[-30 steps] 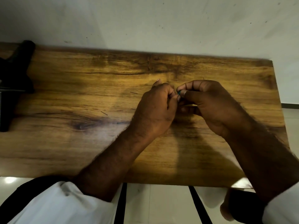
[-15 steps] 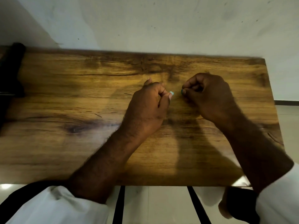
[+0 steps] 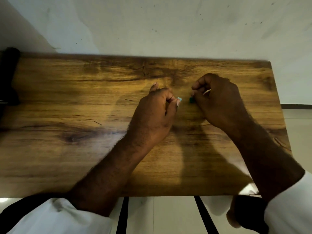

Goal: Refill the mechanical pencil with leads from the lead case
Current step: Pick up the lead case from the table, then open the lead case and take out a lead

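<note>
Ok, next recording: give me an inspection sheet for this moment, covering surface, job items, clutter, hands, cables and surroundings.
Surface: wooden tabletop, dark grain, partly in shadow.
Job's things: pale teal piece at the left hand; dark green piece at the right hand; what each is cannot be told.
Clutter: thin dark slivers on the wood, possibly leads; black object at the table's left edge.
Hands: left hand and right hand both closed, apart.
Cables: nothing seen.
Surroundings: pale wall; light floor.

Left hand pinches pale teal piece; right hand pinches dark green piece (hands apart) over wooden table.
</note>
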